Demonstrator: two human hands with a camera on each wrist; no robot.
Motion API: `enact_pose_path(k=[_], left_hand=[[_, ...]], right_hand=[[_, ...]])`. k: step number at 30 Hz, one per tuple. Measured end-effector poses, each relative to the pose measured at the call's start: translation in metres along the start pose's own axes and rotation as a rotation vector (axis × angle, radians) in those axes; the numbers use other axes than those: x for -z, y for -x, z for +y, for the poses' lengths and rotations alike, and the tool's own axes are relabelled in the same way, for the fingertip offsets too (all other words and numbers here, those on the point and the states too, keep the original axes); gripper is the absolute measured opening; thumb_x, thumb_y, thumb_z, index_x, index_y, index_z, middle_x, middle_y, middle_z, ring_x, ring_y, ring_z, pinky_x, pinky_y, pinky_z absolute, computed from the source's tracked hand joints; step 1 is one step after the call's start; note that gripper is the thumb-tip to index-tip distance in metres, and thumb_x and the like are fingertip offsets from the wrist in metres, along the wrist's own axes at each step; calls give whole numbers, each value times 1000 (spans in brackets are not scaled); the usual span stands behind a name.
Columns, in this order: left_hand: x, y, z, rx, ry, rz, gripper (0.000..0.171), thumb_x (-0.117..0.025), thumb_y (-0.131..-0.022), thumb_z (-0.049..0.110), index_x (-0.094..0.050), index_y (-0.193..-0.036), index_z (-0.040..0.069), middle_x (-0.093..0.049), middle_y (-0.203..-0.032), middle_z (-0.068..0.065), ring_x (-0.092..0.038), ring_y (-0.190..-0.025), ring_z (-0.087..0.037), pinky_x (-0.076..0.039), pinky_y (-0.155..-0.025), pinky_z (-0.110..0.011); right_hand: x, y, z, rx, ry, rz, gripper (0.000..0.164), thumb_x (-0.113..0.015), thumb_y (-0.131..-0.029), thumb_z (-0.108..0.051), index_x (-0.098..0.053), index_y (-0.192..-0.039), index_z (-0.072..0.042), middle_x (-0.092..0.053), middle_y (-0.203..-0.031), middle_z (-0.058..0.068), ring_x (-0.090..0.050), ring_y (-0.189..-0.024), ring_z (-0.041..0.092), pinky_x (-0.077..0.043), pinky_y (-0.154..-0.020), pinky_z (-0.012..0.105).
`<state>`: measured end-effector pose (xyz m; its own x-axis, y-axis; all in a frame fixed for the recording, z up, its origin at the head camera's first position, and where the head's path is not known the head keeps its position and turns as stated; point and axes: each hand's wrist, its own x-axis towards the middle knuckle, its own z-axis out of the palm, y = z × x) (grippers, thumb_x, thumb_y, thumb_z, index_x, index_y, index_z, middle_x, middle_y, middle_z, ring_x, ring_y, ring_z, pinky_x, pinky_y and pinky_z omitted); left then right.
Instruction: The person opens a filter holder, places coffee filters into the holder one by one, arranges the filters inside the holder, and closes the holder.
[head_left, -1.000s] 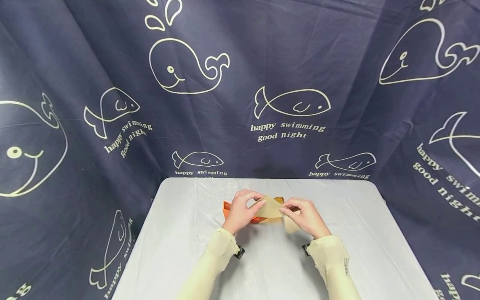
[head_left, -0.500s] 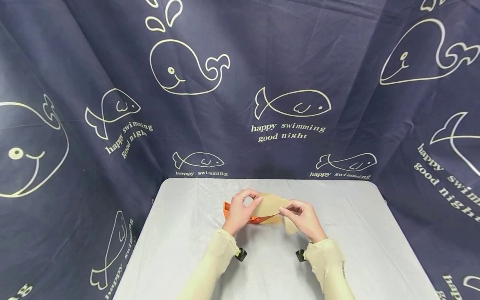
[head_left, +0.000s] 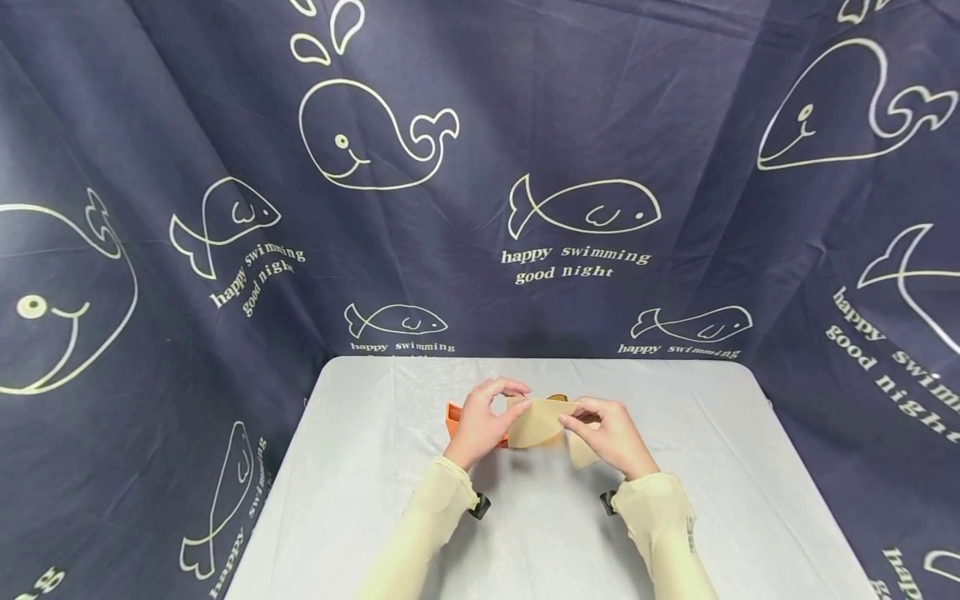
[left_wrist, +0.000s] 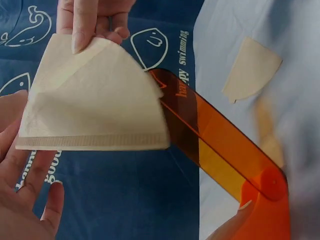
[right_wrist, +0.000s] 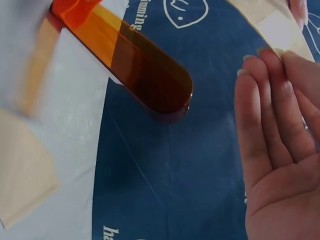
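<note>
Case, orange [head_left: 452, 423], unmoved on the table [head_left: 367, 475]. Left hand [head_left: 477, 423] wide, thumb apart from fingers, right at the filter; contact unclear. Paper filter [head_left: 536, 425] aloft between hands: tipped up half a second ago, now swung down nearside, amber lid [left_wrist: 220, 127] showing behind again. Reads as reorienting, nothing settled. Second paper piece [head_left: 581, 452] lies below right hand [head_left: 609, 433], which pinches the filter.

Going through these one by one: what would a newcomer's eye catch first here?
Probably the navy curtain, whose pale whales and fish fill most of the head view. Next, the bright orange case beside the left hand, above the pale table. Then the beige fan-shaped paper between the hands, its edge pinched by the right hand.
</note>
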<state>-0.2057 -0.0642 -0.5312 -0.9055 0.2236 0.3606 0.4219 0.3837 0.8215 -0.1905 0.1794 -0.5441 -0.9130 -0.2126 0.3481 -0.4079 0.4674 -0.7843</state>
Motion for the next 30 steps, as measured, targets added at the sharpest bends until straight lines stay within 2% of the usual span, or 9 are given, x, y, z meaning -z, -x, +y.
enact_pose_path(k=[3,7,14,20,23,26,30], left_hand=[[1,0,1,-25,-65,-14,12,-80,-92,25,-79,-104,25,-77,-95,12,-64,-96,-7,-45,-106,-39],[0,0,1,-39,-94,-12,7,-79,-93,25,-80,-100,24,-77,-92,13,-64,-93,-7,-42,-111,-40],[-1,1,-1,10,-18,36,7,-78,-93,23,-80,-101,22,-75,-93,9,-65,-93,-9,-52,-89,-32],[-1,1,-4,29,91,49,8,-78,-94,26,-79,-101,23,-75,-95,9,-66,-94,-9,-52,-90,-30],[-2,2,-5,29,133,50,7,-77,-94,27,-79,-100,25,-76,-96,9,-67,-94,-10,-53,-91,-33],[-2,2,-4,26,146,48,7,-77,-94,26,-79,-101,23,-76,-96,7,-68,-94,-12,-53,-91,-37],[-2,3,-2,35,140,40,12,-78,-94,24,-79,-104,16,-76,-96,4,-67,-93,-13,-54,-88,-40]], right_hand=[[0,-1,-2,42,32,-19,13,-81,-89,-12,-73,-84,-21,-71,-76,-12,-69,-75,4,-60,-72,32],[0,0,-4,18,16,-5,9,-81,-89,-13,-75,-86,-19,-73,-79,-11,-69,-76,4,-59,-73,29],[-5,2,-2,-64,-73,36,6,-81,-90,-16,-78,-95,-14,-77,-89,-1,-70,-80,4,-59,-76,23],[-9,3,-1,-106,-111,23,9,-81,-90,-15,-77,-98,-13,-77,-89,2,-70,-79,4,-59,-77,23],[-9,3,-3,-112,-121,29,8,-82,-89,-15,-77,-96,-13,-77,-88,1,-70,-78,4,-58,-75,22],[-8,2,-6,-104,-113,31,6,-82,-89,-14,-78,-93,-11,-77,-87,2,-69,-76,4,-57,-74,22],[-6,1,-7,-82,-71,30,8,-81,-89,-14,-78,-94,-9,-77,-88,1,-69,-77,3,-58,-73,23]])
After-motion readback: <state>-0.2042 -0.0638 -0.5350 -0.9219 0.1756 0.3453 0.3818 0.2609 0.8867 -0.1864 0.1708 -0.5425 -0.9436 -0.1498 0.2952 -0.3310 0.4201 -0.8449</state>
